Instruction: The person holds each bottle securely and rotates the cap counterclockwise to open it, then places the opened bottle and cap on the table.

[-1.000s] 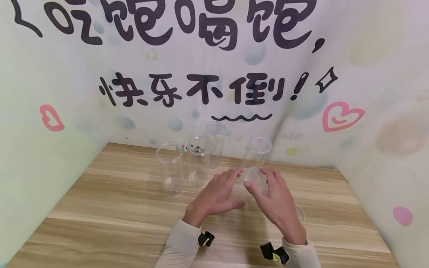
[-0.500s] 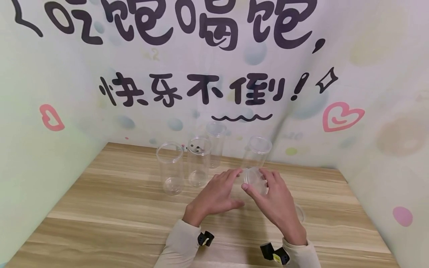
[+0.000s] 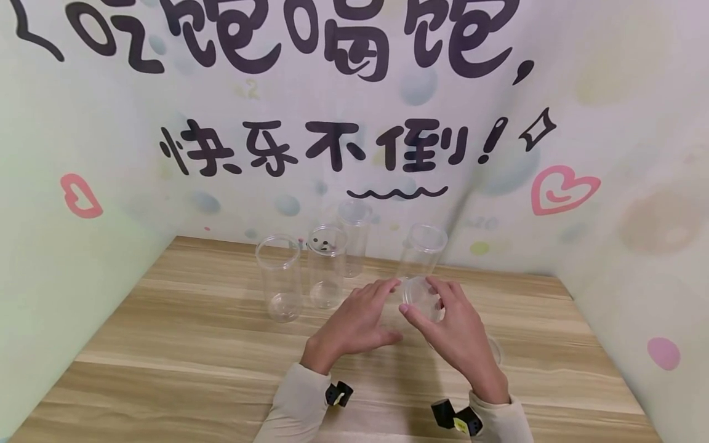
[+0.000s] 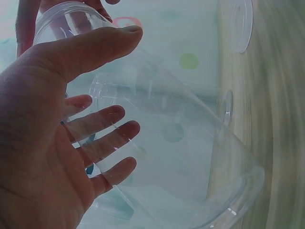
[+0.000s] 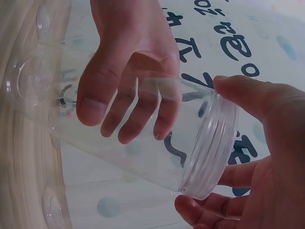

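A tall, clear plastic jar (image 4: 190,143) is held tilted between both hands, with a ribbed lid (image 5: 212,143) at its mouth. My left hand (image 3: 354,320) holds the jar's body, thumb across the near side and fingers seen through the wall behind. From the other side my right hand (image 3: 451,326) grips the lid, its thumb and fingertips at the ribbed edge. In the head view the frosted lid top shows between the hands, while most of the jar's body is faint or hidden.
Two clear jars, one at the left (image 3: 285,306) and one beside it (image 3: 325,294), stand upright. Another jar (image 3: 354,212) is behind them, and one (image 3: 428,239) stands beyond my hands. A loose lid (image 3: 495,349) lies by my right wrist. Printed cloth walls (image 3: 310,209) enclose the wooden table (image 3: 166,344).
My right thumb and fingers have shifted slightly on the lid. The left hand and the jar stay almost still, and the head view has drifted a little.
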`<state>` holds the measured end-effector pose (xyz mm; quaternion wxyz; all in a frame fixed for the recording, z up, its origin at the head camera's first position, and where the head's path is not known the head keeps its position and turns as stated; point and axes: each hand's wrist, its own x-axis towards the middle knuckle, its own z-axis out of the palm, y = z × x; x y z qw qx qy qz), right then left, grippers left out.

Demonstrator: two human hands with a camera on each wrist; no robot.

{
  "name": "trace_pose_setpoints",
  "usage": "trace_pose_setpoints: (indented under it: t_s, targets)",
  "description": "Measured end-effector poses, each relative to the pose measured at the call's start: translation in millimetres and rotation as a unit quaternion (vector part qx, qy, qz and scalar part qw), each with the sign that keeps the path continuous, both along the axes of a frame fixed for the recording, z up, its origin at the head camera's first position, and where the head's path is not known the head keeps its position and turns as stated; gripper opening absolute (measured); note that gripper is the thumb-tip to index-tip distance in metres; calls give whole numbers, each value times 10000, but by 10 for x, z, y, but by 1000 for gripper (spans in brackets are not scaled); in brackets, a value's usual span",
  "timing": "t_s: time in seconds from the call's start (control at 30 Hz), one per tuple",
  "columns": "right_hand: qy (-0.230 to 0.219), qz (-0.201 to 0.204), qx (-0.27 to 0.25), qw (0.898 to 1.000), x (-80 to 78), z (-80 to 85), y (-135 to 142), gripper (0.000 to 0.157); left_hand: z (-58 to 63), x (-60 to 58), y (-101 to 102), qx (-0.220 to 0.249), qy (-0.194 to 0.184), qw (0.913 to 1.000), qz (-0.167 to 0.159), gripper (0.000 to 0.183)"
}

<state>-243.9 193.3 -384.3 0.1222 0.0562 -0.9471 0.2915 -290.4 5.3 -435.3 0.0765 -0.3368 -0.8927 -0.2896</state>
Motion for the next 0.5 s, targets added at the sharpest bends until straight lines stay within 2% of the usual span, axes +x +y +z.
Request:
trace_pose_setpoints:
  t_s: [0.37, 0.5]
  targets:
    - [136, 213, -184, 9995, 0, -12, 28, 72, 4, -9, -3, 131, -263, 9996, -10, 87]
    - [164, 346, -352, 9986, 2, -8, 36, 71, -2, -14, -8, 118, -250, 9996, -12, 87]
